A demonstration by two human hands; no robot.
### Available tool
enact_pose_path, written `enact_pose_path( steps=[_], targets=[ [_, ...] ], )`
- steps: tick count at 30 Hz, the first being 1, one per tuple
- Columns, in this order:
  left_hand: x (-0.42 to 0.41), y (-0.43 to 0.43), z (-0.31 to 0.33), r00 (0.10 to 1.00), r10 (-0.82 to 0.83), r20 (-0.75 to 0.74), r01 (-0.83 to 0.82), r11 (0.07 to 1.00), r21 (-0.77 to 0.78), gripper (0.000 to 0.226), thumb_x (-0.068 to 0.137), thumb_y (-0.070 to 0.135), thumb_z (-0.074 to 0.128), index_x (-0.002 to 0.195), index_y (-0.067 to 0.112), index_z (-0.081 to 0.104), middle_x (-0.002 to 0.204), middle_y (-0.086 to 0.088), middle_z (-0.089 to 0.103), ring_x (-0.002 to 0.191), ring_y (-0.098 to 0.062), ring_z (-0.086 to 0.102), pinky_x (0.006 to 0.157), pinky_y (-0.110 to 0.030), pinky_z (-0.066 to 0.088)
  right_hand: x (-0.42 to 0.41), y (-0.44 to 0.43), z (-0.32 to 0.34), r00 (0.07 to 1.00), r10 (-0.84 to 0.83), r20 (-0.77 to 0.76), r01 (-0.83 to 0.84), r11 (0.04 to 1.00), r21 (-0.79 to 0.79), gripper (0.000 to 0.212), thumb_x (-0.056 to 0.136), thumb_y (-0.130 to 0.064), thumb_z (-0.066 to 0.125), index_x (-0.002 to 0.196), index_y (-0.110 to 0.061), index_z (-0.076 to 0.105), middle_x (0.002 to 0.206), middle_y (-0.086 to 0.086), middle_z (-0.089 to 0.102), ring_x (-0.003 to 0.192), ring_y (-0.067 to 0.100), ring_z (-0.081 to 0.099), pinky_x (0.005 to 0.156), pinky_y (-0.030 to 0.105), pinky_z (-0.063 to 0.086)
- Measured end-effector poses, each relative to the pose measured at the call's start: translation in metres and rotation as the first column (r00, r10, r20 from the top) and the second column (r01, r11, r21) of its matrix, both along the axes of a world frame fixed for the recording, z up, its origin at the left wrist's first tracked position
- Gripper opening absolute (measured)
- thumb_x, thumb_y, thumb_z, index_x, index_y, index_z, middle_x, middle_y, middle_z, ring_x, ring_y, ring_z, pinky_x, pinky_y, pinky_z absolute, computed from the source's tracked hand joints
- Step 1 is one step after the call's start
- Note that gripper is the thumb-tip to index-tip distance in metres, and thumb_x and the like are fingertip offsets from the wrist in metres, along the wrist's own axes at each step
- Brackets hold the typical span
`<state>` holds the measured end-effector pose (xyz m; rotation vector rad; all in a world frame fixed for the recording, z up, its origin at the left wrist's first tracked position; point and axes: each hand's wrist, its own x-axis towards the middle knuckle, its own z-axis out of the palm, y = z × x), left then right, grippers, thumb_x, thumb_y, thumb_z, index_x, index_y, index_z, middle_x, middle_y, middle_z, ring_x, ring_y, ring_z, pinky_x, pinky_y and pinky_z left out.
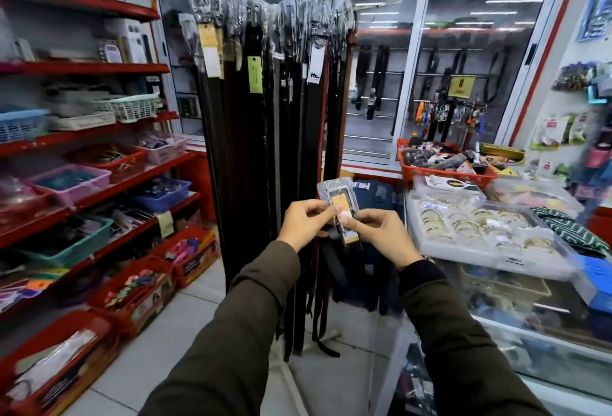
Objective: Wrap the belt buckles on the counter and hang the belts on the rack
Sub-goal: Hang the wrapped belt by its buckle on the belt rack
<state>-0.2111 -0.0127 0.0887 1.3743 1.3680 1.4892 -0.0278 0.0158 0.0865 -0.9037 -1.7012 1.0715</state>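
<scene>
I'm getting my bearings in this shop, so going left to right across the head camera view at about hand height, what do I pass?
Red shelves with baskets → rack of hanging belts → left hand → wrapped belt buckle → right hand → clear tray of bangles on the counter.

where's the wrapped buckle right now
In the head view it sits centre frame, the wrapped buckle pinched between the left hand and right hand, in front of the belt rack, left of the counter.
</scene>
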Motion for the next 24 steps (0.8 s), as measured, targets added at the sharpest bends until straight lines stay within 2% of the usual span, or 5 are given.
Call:
enact_pose_path(
  steps=[6,9,12,18,24],
  targets=[
    [-0.019,-0.004,0.046,0.999,0.033,0.037,-0.039,0.985,0.168,0.030,0.089,0.025,0.078,0.102,-0.001,0.072,0.090,-0.003,0.067,0.087,-0.017,0.067,0.073,-0.042,0.065,-0.026,0.006,0.040,0.981,0.106,-0.165,-0.119,0.990,-0.071,0.036,0.084,-0.018,0.082,0.116,-0.003,0.074,0.105,0.011,0.078,0.097,0.016,0.073,0.077,0.026,0.060],
    [-0.033,-0.002,0.070,0.996,0.087,0.025,-0.090,0.971,0.222,0.034,0.088,0.032,0.078,0.102,0.002,0.073,0.087,0.003,0.067,0.091,-0.018,0.066,0.090,-0.051,0.060,-0.042,0.010,0.067,0.965,0.146,-0.220,-0.168,0.982,-0.084,0.051,0.082,-0.009,0.082,0.129,0.000,0.065,0.116,0.014,0.073,0.106,0.022,0.072,0.076,0.023,0.064],
    [-0.045,0.003,0.089,0.994,0.098,0.038,-0.104,0.958,0.266,0.028,0.088,0.032,0.078,0.098,0.006,0.074,0.084,0.004,0.067,0.091,-0.023,0.069,0.094,-0.056,0.058,-0.054,0.015,0.090,0.953,0.189,-0.236,-0.207,0.977,-0.055,0.059,0.071,-0.018,0.087,0.124,-0.004,0.067,0.108,0.010,0.075,0.096,0.016,0.076,0.073,0.023,0.063],
    [-0.050,0.015,0.134,0.962,0.045,0.271,-0.134,0.938,0.321,0.030,0.087,0.024,0.079,0.115,0.015,0.074,0.102,-0.011,0.080,0.096,-0.020,0.076,0.080,-0.033,0.063,-0.081,0.027,0.133,0.883,0.168,-0.439,-0.178,0.984,0.019,0.038,0.081,-0.005,0.081,0.117,-0.005,0.070,0.102,0.012,0.081,0.092,0.014,0.078,0.075,0.023,0.062],
    [-0.047,0.028,0.203,0.946,-0.090,0.313,-0.045,0.916,0.398,0.020,0.092,0.016,0.073,0.110,0.007,0.076,0.091,0.000,0.081,0.085,-0.011,0.075,0.072,-0.022,0.063,-0.091,0.040,0.212,0.804,0.148,-0.576,-0.102,0.988,0.112,0.034,0.085,-0.005,0.078,0.116,-0.004,0.066,0.097,0.009,0.078,0.078,0.005,0.077,0.067,0.018,0.060]
  ],
)
